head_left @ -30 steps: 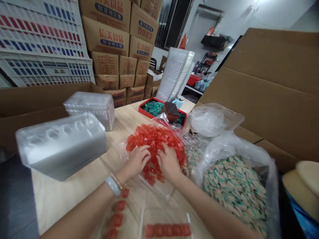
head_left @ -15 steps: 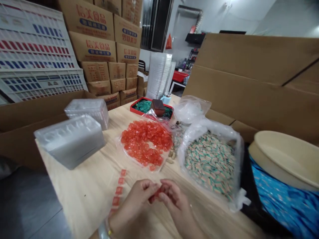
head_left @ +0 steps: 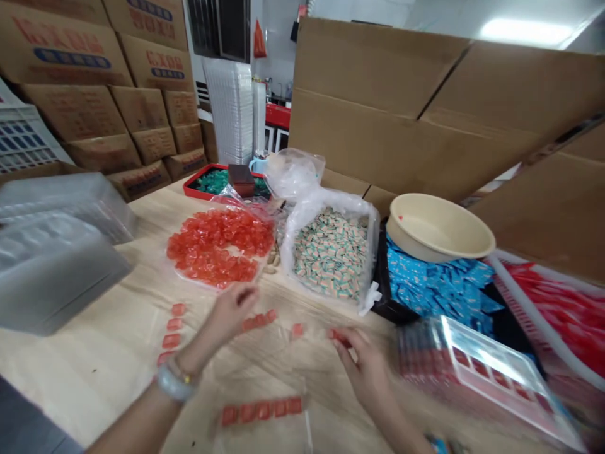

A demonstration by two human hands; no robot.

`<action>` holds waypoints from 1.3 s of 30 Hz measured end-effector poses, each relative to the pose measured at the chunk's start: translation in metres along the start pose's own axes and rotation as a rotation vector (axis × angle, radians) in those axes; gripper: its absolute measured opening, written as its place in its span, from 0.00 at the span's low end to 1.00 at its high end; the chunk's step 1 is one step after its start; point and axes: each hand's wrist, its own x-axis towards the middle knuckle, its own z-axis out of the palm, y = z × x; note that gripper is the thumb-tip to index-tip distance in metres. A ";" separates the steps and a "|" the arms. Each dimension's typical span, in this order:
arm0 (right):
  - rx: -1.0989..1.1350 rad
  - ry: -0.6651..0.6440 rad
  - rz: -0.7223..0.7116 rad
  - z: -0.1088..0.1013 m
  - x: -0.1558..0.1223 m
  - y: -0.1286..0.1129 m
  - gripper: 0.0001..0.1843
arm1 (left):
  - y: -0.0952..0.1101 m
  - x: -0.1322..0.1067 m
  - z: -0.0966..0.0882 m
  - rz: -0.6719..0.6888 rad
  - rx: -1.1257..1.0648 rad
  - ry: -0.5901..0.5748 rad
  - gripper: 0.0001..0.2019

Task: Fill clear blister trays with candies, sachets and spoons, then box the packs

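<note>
A light wooden table (head_left: 89, 372) carries a stack of clear plastic trays (head_left: 51, 271) at the left, a clear bag of red sweets (head_left: 217, 246) just beside a bag of small striped packets (head_left: 331, 252), a red tray of green sweets (head_left: 198, 186) farther back, and short rows of loose red sweets (head_left: 259, 410) near the front edge

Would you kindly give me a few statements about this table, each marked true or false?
The left hand wears a bracelet: true.
The right hand holds a red piece: true.
The red tray lies nearer the hands than the red pile: false; it lies beyond the pile.
The beige basin stands inside the red tray: false; it rests on blue packets.
</note>
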 end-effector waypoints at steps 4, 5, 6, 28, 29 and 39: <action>-0.106 -0.179 -0.077 0.006 0.023 0.012 0.09 | -0.019 0.050 -0.030 0.117 0.580 0.292 0.16; -0.148 -0.205 -0.090 0.011 0.028 0.014 0.09 | -0.025 0.057 -0.032 0.119 0.665 0.302 0.16; -0.196 -0.225 -0.101 0.016 0.032 0.016 0.09 | -0.030 0.061 -0.033 0.115 0.715 0.296 0.16; -0.557 -0.423 -0.282 0.038 0.059 0.008 0.13 | -0.053 0.050 -0.069 0.073 0.456 0.210 0.08; -0.500 -0.411 -0.255 0.037 0.058 0.011 0.13 | -0.051 0.045 -0.066 0.059 0.428 0.222 0.09; -0.373 -0.420 -0.267 0.034 0.056 -0.002 0.12 | -0.009 -0.025 0.011 -0.114 -0.312 -0.010 0.09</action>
